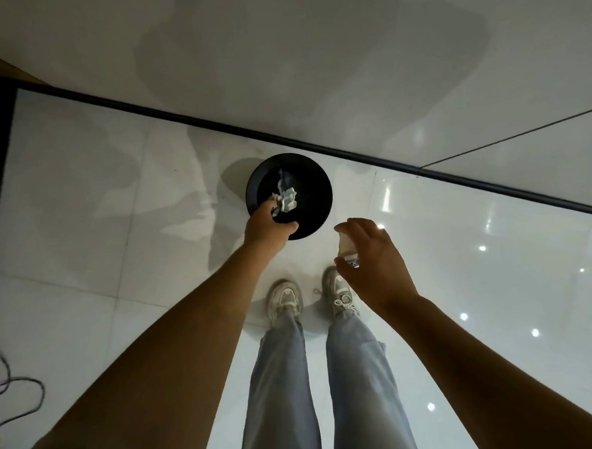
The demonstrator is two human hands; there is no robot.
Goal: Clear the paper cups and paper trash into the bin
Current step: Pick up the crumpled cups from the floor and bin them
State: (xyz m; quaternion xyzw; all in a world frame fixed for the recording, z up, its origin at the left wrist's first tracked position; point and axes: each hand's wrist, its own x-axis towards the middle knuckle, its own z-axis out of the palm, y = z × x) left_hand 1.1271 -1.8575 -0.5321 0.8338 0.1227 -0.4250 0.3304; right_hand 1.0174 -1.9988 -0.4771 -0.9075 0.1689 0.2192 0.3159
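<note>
Overhead, left hand [265, 222] gripping crumpled paper [285, 199] above bin [315, 202]

I stand on a glossy white tiled floor [82, 235] that mirrors small ceiling lights on the right. My pale sneakers [285, 302] sit side by side below light blue jeans [279, 397]. A dark baseboard [353, 159] runs along the far wall [278, 53]. A thin cable [19, 393] loops at near left.

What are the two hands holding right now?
Left hand: holding crumpled white paper over the round black bin.
Right hand: holding a small pale paper cup, beside the bin.
</note>
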